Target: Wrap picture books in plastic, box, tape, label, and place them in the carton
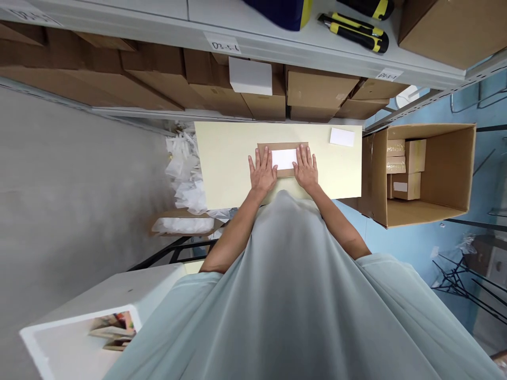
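A flat brown cardboard box (282, 146) lies on the pale yellow tabletop (229, 169), with a blank-looking white label (283, 159) across its middle. My left hand (263, 170) rests flat on the box's left part, fingers stretched out and pointing away from me. On the right part lies my right hand (306, 168), palm down with its fingers extended. Both thumbs touch or nearly touch the label's edges. Neither hand grips anything. Another white label (342, 137) lies apart on the tabletop, toward its far right corner.
Right of the table, a large open carton (447, 174) holds several small boxes (407, 186). A shelf of cardboard boxes (322, 87) runs behind, with utility knives (356, 32) above. Plastic bags (186, 169) crowd the left side; a white bin (79, 338) stands lower left.
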Demonstrator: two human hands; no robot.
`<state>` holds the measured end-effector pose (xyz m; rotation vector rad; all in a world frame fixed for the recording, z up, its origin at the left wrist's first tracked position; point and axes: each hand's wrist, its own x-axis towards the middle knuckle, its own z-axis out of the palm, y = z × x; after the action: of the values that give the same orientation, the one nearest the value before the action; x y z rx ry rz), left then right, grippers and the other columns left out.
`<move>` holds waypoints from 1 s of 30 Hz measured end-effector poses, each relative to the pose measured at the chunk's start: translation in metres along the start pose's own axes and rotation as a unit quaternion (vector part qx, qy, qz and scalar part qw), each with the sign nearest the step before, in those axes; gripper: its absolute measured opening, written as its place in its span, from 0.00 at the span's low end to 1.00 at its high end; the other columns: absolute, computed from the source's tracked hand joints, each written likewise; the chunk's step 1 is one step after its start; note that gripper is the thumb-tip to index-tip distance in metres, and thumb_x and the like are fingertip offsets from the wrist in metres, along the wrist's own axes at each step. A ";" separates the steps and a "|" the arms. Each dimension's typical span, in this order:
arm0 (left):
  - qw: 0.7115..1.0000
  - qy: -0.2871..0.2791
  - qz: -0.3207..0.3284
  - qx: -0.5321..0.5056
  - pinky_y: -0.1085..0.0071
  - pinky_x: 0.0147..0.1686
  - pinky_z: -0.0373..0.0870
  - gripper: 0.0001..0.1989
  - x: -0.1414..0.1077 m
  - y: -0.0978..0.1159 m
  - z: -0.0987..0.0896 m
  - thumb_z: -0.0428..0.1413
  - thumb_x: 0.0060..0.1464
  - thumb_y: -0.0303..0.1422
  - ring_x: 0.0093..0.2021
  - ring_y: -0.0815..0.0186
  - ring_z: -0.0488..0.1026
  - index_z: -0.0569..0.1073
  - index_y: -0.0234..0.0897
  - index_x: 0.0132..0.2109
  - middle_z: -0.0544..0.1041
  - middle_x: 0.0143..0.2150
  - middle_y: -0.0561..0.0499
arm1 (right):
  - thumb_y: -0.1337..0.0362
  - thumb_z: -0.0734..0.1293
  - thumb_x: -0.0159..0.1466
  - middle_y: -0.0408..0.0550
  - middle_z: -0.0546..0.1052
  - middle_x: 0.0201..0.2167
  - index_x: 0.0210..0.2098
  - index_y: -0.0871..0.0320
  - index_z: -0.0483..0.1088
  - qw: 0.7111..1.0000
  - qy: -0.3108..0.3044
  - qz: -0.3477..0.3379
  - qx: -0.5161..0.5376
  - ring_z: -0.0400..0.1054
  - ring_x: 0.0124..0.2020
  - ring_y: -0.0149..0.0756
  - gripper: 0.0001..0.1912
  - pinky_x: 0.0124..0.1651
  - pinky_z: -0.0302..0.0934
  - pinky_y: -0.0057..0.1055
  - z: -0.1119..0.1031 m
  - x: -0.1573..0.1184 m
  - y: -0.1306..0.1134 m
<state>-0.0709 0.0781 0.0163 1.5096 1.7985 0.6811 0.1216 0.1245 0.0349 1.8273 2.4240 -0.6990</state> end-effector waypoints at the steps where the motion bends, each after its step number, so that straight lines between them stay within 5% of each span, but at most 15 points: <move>1: 1.000 0.003 0.003 0.015 0.41 0.83 0.18 0.36 0.000 0.004 0.003 0.45 0.80 0.49 0.88 0.47 0.36 0.63 0.23 0.78 0.55 0.85 0.34 | 0.57 0.48 0.84 0.56 0.44 0.87 0.85 0.66 0.46 1.000 -0.005 0.005 -0.016 0.35 0.88 0.50 0.36 0.87 0.28 0.55 0.000 0.001 -0.003; 6: 0.990 -0.076 0.013 0.119 0.41 0.84 0.24 0.34 0.001 0.031 0.019 0.42 0.78 0.38 0.88 0.47 0.36 0.57 0.27 0.83 0.51 0.87 0.40 | 0.60 0.49 0.84 0.56 0.41 0.88 0.86 0.62 0.46 0.997 -0.037 -0.034 -0.056 0.33 0.88 0.51 0.34 0.87 0.26 0.56 0.002 0.005 -0.015; 10: 0.984 -0.102 0.022 0.146 0.40 0.85 0.26 0.37 -0.002 0.032 0.014 0.43 0.75 0.37 0.88 0.46 0.38 0.54 0.29 0.84 0.49 0.87 0.44 | 0.59 0.49 0.84 0.53 0.41 0.88 0.86 0.57 0.46 0.997 -0.044 -0.028 -0.054 0.32 0.88 0.51 0.33 0.87 0.28 0.57 -0.003 -0.001 -0.012; 14: 0.991 -0.072 -0.013 0.116 0.37 0.84 0.27 0.36 -0.007 0.024 -0.008 0.47 0.74 0.38 0.88 0.43 0.40 0.59 0.27 0.82 0.52 0.86 0.39 | 0.59 0.51 0.84 0.53 0.41 0.88 0.86 0.59 0.47 0.998 -0.043 0.011 -0.040 0.32 0.88 0.52 0.34 0.87 0.28 0.57 -0.017 -0.009 -0.004; 16: 0.997 -0.054 -0.033 0.045 0.38 0.84 0.40 0.33 -0.011 0.028 -0.021 0.51 0.73 0.39 0.86 0.42 0.49 0.67 0.28 0.78 0.60 0.83 0.35 | 0.61 0.54 0.83 0.57 0.45 0.87 0.84 0.63 0.52 0.999 -0.044 0.024 -0.004 0.35 0.88 0.54 0.34 0.87 0.30 0.58 -0.028 -0.013 -0.004; 19: 0.988 -0.022 -0.035 -0.148 0.48 0.74 0.69 0.25 -0.025 0.048 -0.041 0.56 0.73 0.45 0.72 0.48 0.75 0.78 0.32 0.66 0.80 0.69 0.33 | 0.59 0.58 0.81 0.67 0.64 0.80 0.77 0.67 0.65 0.989 -0.020 0.029 0.145 0.58 0.82 0.53 0.30 0.84 0.51 0.53 -0.048 -0.024 -0.013; 21: 0.967 0.018 -0.015 -0.252 0.56 0.64 0.78 0.23 -0.040 0.068 -0.058 0.59 0.71 0.49 0.59 0.54 0.84 0.82 0.35 0.58 0.87 0.57 0.37 | 0.54 0.60 0.81 0.64 0.79 0.67 0.70 0.63 0.73 0.956 0.009 0.009 0.292 0.76 0.68 0.48 0.27 0.73 0.70 0.46 -0.065 -0.039 -0.025; 25: 0.941 0.065 0.013 -0.332 0.62 0.52 0.81 0.20 -0.072 0.117 -0.095 0.65 0.68 0.52 0.46 0.59 0.85 0.85 0.39 0.45 0.87 0.42 0.45 | 0.49 0.69 0.77 0.51 0.86 0.49 0.56 0.54 0.80 0.885 0.084 -0.062 0.454 0.82 0.49 0.38 0.18 0.55 0.80 0.37 -0.111 -0.081 -0.061; 30: 0.925 0.075 0.059 -0.369 0.64 0.44 0.81 0.15 -0.092 0.158 -0.127 0.67 0.68 0.48 0.40 0.62 0.84 0.85 0.40 0.41 0.86 0.38 0.47 | 0.57 0.71 0.78 0.48 0.84 0.46 0.52 0.52 0.79 0.878 0.179 -0.191 0.402 0.82 0.46 0.36 0.08 0.50 0.82 0.38 -0.160 -0.114 -0.092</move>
<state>-0.0626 0.0216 0.2316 1.0629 1.3133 1.3789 0.1115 0.0598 0.2423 1.7934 3.0775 -1.7716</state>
